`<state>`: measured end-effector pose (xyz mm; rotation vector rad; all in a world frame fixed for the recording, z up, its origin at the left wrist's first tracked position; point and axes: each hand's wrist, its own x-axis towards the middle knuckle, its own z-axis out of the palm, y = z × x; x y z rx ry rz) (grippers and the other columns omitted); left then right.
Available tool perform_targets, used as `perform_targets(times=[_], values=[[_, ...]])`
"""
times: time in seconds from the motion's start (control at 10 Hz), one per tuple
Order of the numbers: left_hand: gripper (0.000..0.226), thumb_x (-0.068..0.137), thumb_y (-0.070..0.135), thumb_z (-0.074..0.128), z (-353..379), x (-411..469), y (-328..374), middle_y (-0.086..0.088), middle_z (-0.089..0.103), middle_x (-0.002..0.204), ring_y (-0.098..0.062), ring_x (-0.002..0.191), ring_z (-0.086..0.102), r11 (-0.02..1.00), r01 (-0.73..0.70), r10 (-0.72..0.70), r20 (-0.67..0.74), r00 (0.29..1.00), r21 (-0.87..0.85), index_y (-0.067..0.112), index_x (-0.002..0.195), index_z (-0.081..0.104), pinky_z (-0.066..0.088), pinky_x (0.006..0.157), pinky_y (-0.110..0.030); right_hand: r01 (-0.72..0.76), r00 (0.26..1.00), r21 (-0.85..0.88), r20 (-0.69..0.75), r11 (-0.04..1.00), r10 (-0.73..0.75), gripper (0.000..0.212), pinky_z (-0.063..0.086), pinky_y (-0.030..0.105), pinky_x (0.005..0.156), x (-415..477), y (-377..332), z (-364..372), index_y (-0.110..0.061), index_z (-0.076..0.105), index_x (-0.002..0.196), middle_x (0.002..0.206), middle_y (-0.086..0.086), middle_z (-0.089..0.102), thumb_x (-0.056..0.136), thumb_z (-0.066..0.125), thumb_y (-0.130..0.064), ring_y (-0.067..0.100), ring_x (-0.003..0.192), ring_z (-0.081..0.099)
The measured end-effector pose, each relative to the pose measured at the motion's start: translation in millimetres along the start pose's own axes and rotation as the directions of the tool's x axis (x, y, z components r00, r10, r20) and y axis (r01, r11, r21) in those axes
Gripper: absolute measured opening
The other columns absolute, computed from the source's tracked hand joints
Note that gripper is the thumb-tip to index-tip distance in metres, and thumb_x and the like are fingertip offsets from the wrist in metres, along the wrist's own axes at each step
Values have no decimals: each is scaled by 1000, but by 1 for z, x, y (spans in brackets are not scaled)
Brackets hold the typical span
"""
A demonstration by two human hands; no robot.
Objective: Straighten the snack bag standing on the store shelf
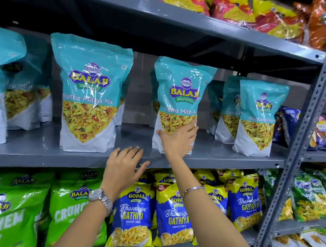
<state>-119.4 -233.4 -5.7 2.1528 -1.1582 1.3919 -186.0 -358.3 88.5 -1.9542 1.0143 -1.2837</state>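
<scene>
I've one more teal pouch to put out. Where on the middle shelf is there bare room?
Bare grey middle shelf lies between the large teal pouch and the pouch the right hand grips. The left hand hovers at its front. Right of there, pouches crowd.

The teal snack bag (179, 96) stands on the grey shelf (46, 148), tilted slightly, printed front facing out.

Blue Gathiya bags (133, 217) and green bags (72, 209) fill the lower shelf.
</scene>
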Motion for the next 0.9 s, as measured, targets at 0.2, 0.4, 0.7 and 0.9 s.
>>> perform_targets(times=[0.2,0.4,0.7,0.9], values=[[48,88,49,44,-5,2,3,-6,73,105,-24,96,68,1000,21,-21,44,999,-2,12,103,71,50,84,-41,3,1000,21,23,1000,-3,125,32,57,109,8,4,6,-9,2,151,157,18,15,64,83,-46,36,144,21],[49,89,49,43,-9,2,4,-6,73,106,-23,97,68,999,32,-32,82,996,-3,12,105,71,50,85,-40,9,1000,19,18,1000,-10,125,31,56,110,9,5,6,-9,3,151,157,19,16,64,83,-47,36,143,22],[47,88,49,45,-9,3,4,-5,73,105,-23,98,67,999,36,-35,105,994,-8,12,104,71,51,85,-41,21,999,-6,26,1000,-21,126,37,57,106,11,7,5,-10,5,151,154,18,22,61,84,-49,37,140,27],[50,88,49,43,-11,3,6,-7,71,113,-25,104,65,997,57,-51,111,992,-52,11,108,69,48,91,-46,18,999,74,29,997,-20,121,22,56,115,2,0,-14,-7,3,151,159,17,15,68,77,-56,36,146,16]])
